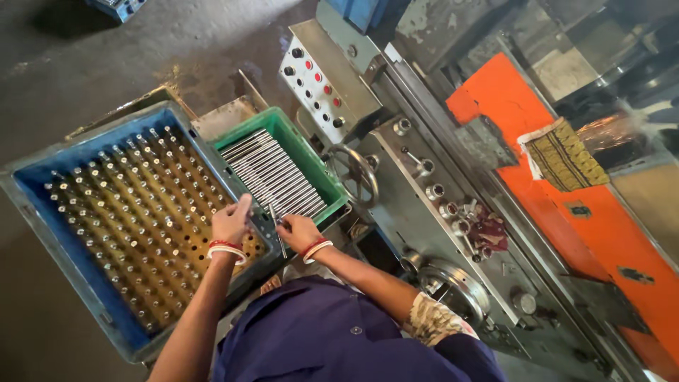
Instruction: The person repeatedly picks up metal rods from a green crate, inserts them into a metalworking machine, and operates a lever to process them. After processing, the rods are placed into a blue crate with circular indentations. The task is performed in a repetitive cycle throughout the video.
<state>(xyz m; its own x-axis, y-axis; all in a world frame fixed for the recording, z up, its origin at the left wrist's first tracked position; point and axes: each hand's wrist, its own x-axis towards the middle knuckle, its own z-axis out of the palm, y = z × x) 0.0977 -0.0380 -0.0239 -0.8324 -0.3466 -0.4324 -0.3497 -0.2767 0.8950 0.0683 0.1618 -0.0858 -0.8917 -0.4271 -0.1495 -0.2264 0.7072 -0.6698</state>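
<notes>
Near the camera, the right hand (pixel 297 231) pinches one steel rod (pixel 277 228); the left hand (pixel 231 221) grips the blue crate (pixel 42 212)'s rim. Blue crate looks nearly full, green tray (pixel 322 170) still layered with rods.

Thin steel rod (pixel 276 228), shiny, slanted upright between green crate and blue crate, pinched at top.

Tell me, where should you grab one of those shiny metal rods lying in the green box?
Probably near the end closest to the person, coming from above with fingertips. The rods lie flat, packed side by side in the green crate, so only their tops and ends are free. The right hand already holds one rod by its end.
</notes>
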